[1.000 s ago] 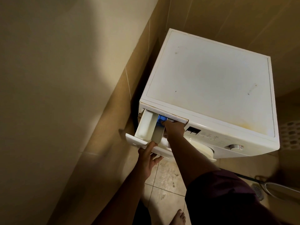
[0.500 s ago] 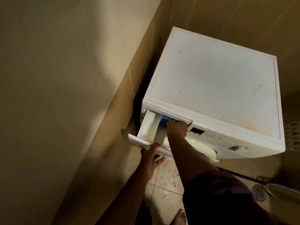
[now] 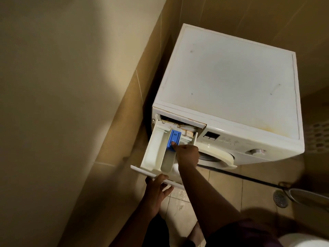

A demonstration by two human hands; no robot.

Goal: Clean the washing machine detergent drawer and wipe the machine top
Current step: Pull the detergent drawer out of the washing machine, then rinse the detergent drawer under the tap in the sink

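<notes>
A white washing machine stands in a tiled corner; its flat top (image 3: 231, 90) shows small marks and a yellowish stain near the front right. The white detergent drawer (image 3: 156, 152) is pulled far out at the machine's front left. A blue insert (image 3: 175, 138) sits in the drawer's middle compartment. My left hand (image 3: 156, 189) grips the drawer's front panel from below. My right hand (image 3: 187, 155) reaches into the drawer, its thumb pressing on the blue insert's near end.
A beige wall (image 3: 71, 104) runs close along the machine's left side. The control dial (image 3: 256, 151) and round door (image 3: 217, 157) face the tiled floor (image 3: 222, 184). A floor drain (image 3: 280, 198) and a metal object lie at the right. A perforated basket (image 3: 318, 138) stands right of the machine.
The drawer has slid much farther out of the machine. The blue insert, earlier mostly hidden under the slot, is now exposed. My right hand moved back with it.
</notes>
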